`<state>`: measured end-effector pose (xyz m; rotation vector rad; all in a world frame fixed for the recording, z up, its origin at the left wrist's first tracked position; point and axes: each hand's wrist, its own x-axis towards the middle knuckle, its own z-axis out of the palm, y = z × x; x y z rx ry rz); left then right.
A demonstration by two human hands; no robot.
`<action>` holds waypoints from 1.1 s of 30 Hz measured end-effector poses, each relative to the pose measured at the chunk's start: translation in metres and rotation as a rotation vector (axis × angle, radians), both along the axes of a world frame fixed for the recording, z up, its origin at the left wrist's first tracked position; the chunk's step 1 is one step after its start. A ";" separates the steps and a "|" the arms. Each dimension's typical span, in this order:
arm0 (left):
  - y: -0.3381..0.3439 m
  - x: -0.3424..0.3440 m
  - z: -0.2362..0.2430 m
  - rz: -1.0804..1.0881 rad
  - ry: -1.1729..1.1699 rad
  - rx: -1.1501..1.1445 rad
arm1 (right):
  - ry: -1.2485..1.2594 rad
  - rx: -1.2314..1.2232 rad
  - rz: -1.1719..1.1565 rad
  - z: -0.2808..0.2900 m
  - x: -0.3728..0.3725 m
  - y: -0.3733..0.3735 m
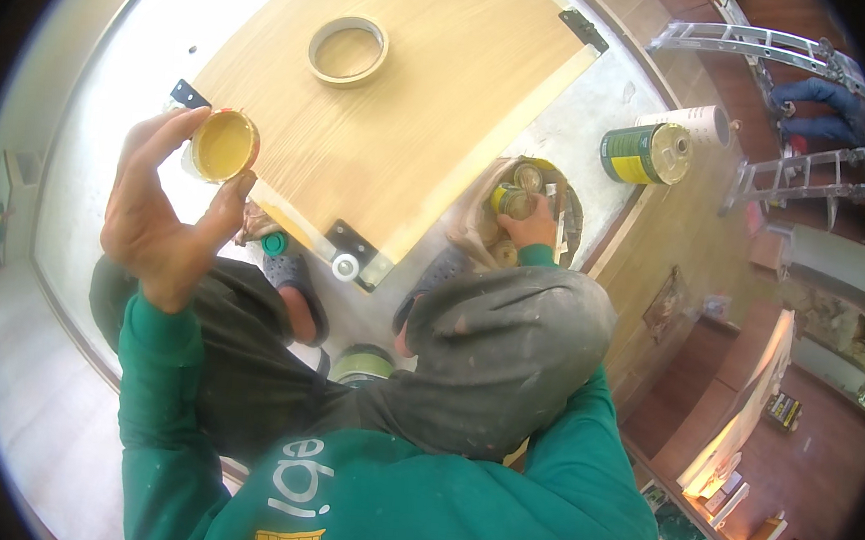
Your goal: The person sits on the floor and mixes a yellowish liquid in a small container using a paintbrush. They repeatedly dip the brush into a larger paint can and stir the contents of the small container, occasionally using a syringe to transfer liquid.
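Raised at the left, my left hand [158, 221] pinches a small round tin [224, 146] by its rim, between thumb and fingers. Its round face is pale yellow and tilts up toward me. To the right, my right hand [534, 227] reaches into an open bag [570, 201] holding several small tins. Its fingers close on a small green and yellow tin [504, 198], which they partly cover. Between the hands lies a pale wooden panel [435, 90] with black metal corner brackets. A roll of tape [349, 83] rests flat on the panel.
A larger green and yellow can [629, 153] lies on its side beyond the bag, beside a pale cylinder [702, 123]. A white wheel [345, 267] sits at the panel's near corner bracket [351, 242]. Farther right are a metal ladder [769, 45] and another person's legs [820, 109].
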<state>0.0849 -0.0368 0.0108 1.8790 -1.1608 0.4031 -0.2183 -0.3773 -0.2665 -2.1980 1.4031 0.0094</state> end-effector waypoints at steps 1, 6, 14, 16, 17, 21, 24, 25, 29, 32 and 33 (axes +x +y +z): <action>0.000 -0.001 0.000 0.006 0.003 0.005 | -0.005 0.002 0.001 -0.003 0.001 0.003; 0.000 -0.001 -0.002 -0.024 0.005 0.027 | -0.082 -0.031 0.013 -0.022 -0.001 0.002; -0.003 0.002 -0.005 -0.041 0.017 0.015 | 0.253 0.026 0.058 -0.019 0.019 -0.008; -0.003 0.002 -0.004 -0.033 0.028 0.016 | 0.295 0.020 0.083 -0.019 0.023 -0.008; -0.003 0.002 -0.003 -0.041 0.031 0.013 | 0.235 -0.007 0.077 -0.017 0.019 -0.007; -0.002 0.001 0.000 -0.052 0.042 -0.021 | 0.026 -0.048 0.014 0.009 -0.012 -0.018; 0.001 -0.003 0.003 -0.044 0.087 -0.049 | -0.121 -0.058 -0.122 0.057 -0.035 -0.022; -0.001 -0.005 0.006 -0.053 0.106 -0.071 | -0.161 -0.094 -0.141 0.064 -0.062 -0.038; 0.002 -0.007 0.014 -0.080 0.078 -0.163 | -0.376 -0.321 -0.064 0.149 -0.124 -0.088; 0.007 -0.009 0.015 -0.041 0.050 -0.219 | -0.592 -0.316 -0.217 0.252 -0.125 -0.098; 0.007 -0.006 0.011 -0.058 0.041 -0.254 | -0.669 -0.462 -0.220 0.281 -0.124 -0.095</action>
